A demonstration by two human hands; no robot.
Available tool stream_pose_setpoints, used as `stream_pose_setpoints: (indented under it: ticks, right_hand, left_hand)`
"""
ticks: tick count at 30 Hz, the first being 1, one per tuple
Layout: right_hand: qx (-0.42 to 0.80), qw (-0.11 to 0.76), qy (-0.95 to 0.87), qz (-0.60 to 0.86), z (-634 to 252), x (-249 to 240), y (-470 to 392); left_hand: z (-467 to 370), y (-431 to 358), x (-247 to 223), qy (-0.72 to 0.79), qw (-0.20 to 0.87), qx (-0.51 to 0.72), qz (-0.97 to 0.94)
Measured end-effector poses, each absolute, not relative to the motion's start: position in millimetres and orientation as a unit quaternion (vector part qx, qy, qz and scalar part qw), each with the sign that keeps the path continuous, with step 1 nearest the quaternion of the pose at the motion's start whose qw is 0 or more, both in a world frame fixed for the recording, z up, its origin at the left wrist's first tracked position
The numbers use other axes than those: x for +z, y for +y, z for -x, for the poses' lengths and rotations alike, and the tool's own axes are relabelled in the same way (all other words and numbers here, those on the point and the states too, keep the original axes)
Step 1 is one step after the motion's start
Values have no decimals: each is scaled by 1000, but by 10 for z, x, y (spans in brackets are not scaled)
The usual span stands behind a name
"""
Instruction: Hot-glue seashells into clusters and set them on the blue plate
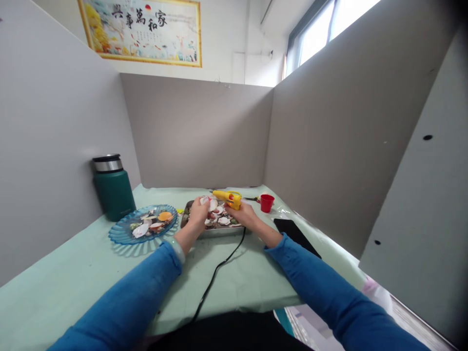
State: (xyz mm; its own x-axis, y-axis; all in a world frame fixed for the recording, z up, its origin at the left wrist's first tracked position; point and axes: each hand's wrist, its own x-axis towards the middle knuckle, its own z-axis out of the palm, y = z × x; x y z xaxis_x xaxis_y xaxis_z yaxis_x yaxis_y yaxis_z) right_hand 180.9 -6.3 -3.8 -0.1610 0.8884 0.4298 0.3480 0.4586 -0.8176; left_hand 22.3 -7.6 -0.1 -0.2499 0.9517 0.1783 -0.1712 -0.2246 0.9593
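Note:
My right hand point(243, 213) is closed around the handle of a yellow glue gun point(228, 197), whose nozzle points left toward my other hand. A whitish seashell point(209, 202) is pinched in my left hand point(198, 213), close to the nozzle. Both hands are above a metal tray point(219, 232) filled with several shells, mostly white with some darker ones. From below my right hand the black cord point(215, 271) runs across the table toward my lap. Whether the nozzle touches the shell I cannot make out.
On the left, a blue scalloped plate point(120, 236) carries several shells, with a green bottle point(114, 192) behind it. To the right are a red cup point(266, 204) and a black phone-like slab point(297, 236). Grey partitions point(201, 131) enclose the green-covered table point(248, 278).

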Motion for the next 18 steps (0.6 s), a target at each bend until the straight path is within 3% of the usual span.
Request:
stream_pose_setpoints:
  ticks: [18]
  right_hand:
    - [308, 457, -703, 450, -1810, -45, -42]
  left_hand:
    - [-216, -65, -10, 435, 420, 661, -445]
